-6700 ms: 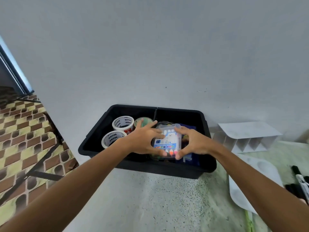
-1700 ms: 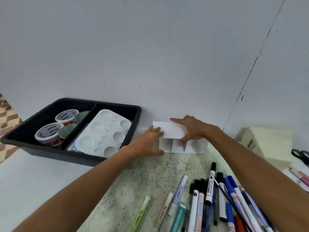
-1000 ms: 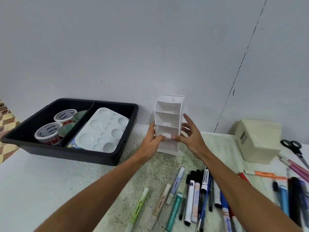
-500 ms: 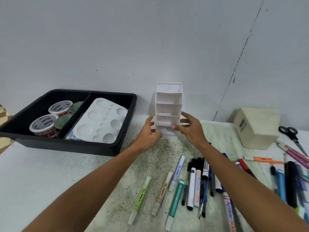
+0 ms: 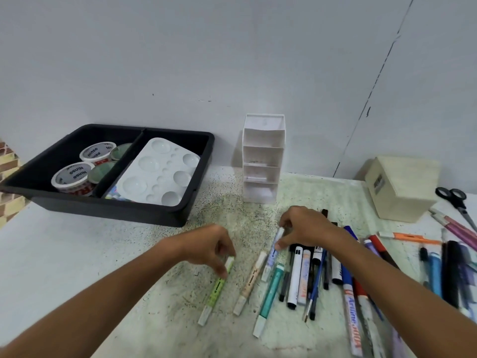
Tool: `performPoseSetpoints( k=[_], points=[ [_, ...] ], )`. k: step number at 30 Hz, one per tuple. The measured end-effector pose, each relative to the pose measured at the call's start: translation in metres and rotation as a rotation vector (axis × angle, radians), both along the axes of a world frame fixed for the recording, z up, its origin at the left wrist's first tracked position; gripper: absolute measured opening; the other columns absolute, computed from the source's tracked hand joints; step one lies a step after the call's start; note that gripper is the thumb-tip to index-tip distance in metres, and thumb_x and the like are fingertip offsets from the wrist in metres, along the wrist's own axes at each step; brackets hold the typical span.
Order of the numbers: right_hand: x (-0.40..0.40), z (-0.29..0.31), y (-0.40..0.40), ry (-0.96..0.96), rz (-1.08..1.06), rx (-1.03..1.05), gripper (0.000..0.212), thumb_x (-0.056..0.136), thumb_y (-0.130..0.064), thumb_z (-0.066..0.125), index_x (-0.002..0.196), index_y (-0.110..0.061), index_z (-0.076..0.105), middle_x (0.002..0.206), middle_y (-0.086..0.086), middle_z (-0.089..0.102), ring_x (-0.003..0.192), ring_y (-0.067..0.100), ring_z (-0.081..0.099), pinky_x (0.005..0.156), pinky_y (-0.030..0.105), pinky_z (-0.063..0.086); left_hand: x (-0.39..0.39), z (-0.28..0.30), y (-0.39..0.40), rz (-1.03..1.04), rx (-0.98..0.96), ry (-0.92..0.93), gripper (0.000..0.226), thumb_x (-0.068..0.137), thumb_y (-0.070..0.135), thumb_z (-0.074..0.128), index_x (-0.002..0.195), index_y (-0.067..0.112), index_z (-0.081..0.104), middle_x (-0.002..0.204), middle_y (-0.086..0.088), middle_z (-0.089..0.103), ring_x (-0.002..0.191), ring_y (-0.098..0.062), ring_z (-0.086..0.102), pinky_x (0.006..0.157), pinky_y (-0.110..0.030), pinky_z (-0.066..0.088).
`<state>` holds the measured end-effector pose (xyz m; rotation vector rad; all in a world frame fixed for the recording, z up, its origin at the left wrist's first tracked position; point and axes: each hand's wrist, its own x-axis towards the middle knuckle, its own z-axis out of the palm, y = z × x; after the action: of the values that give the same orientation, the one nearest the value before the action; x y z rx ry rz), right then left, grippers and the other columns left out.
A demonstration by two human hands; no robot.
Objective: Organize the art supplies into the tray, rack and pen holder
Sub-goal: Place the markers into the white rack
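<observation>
The white rack (image 5: 263,158) stands upright against the wall, its open shelves facing me. Left of it sits the black tray (image 5: 165,215), holding tape rolls (image 5: 73,174) in one half and a white paint palette (image 5: 160,174) in the other. My left hand (image 5: 209,245) pinches the top end of a green highlighter (image 5: 216,290) lying on the table. My right hand (image 5: 307,226) pinches the upper end of a pale lilac pen (image 5: 271,257). A peach pen (image 5: 251,280) and a teal pen (image 5: 269,293) lie between them.
Several markers and pens (image 5: 322,275) lie in a loose heap at the right front. A cream box (image 5: 402,187) stands at the right, with scissors (image 5: 456,200) and more pens (image 5: 449,270) beyond it. A speckled mat covers the table.
Both hands stood the rack upright against the wall, let go of it and dropped to the pens. The left now pinches the green highlighter, the right the lilac pen.
</observation>
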<state>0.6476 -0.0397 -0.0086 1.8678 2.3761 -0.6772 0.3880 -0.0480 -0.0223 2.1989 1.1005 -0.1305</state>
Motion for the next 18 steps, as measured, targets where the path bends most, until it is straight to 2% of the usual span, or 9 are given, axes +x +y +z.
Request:
performPoseSetpoints(
  k=[2,5,7,11,14,16,18],
  points=[
    [-0.002,-0.003,0.001,0.057,-0.006,-0.005,0.052,0.062,-0.05,0.084,0.097,-0.017,0.065,0.081,-0.009,0.059,0.077,0.013,0.057,0.063,0.027,0.043,-0.001,-0.001,0.0,0.018,0.002,0.006,0.047,0.063,0.035,0.087,0.105,0.022,0.07,0.091,0.012,0.056,0.08,-0.003,0.052,0.063,-0.011,0.04],
    [-0.001,-0.002,0.004,0.234,-0.071,-0.063,0.047,0.061,-0.036,0.089,0.092,-0.016,0.06,0.084,-0.004,0.057,0.074,0.013,0.053,0.065,0.029,0.044,-0.001,0.002,0.002,0.081,-0.071,-0.029,0.044,0.062,0.026,0.089,0.099,0.019,0.066,0.086,0.011,0.061,0.075,-0.001,0.055,0.061,-0.008,0.043],
    [0.0,0.004,0.006,0.424,-0.112,-0.086,0.044,0.063,-0.024,0.089,0.091,-0.012,0.058,0.083,0.0,0.059,0.07,0.013,0.054,0.062,0.026,0.045,-0.001,0.009,0.004,0.13,-0.151,-0.098,0.042,0.062,0.015,0.089,0.096,0.015,0.062,0.081,0.005,0.065,0.07,-0.005,0.06,0.064,-0.013,0.05],
    [0.0,0.025,0.011,0.82,-0.119,-0.09,0.029,0.072,-0.001,0.08,0.09,-0.005,0.058,0.06,-0.002,0.066,0.055,0.013,0.061,0.057,0.027,0.046,-0.002,0.043,0.015,0.229,-0.242,-0.385,0.033,0.07,-0.001,0.081,0.093,0.001,0.058,0.074,-0.009,0.07,0.069,-0.023,0.069,0.067,-0.03,0.057],
    [0.0,0.054,0.018,1.015,-0.135,0.007,0.024,0.073,0.003,0.076,0.089,-0.006,0.06,0.059,0.001,0.064,0.051,0.016,0.056,0.05,0.026,0.04,0.001,0.09,0.028,0.258,-0.124,-0.591,0.035,0.07,0.001,0.079,0.097,-0.004,0.059,0.079,-0.013,0.071,0.073,-0.03,0.07,0.068,-0.036,0.059],
    [0.0,0.08,0.025,1.163,-0.142,0.122,0.022,0.074,0.005,0.074,0.09,-0.006,0.062,0.062,0.006,0.063,0.049,0.017,0.054,0.046,0.025,0.039,0.005,0.127,0.037,0.277,-0.001,-0.707,0.038,0.064,0.006,0.082,0.095,0.001,0.061,0.077,-0.011,0.071,0.07,-0.028,0.069,0.066,-0.035,0.059],
    [0.001,0.111,0.033,1.287,-0.154,0.267,0.022,0.077,0.007,0.071,0.092,-0.007,0.063,0.062,0.004,0.063,0.05,0.019,0.056,0.045,0.025,0.041,0.01,0.165,0.048,0.311,0.151,-0.799,0.035,0.064,0.001,0.082,0.093,0.001,0.061,0.074,-0.011,0.068,0.066,-0.025,0.069,0.065,-0.033,0.058]
  ],
)
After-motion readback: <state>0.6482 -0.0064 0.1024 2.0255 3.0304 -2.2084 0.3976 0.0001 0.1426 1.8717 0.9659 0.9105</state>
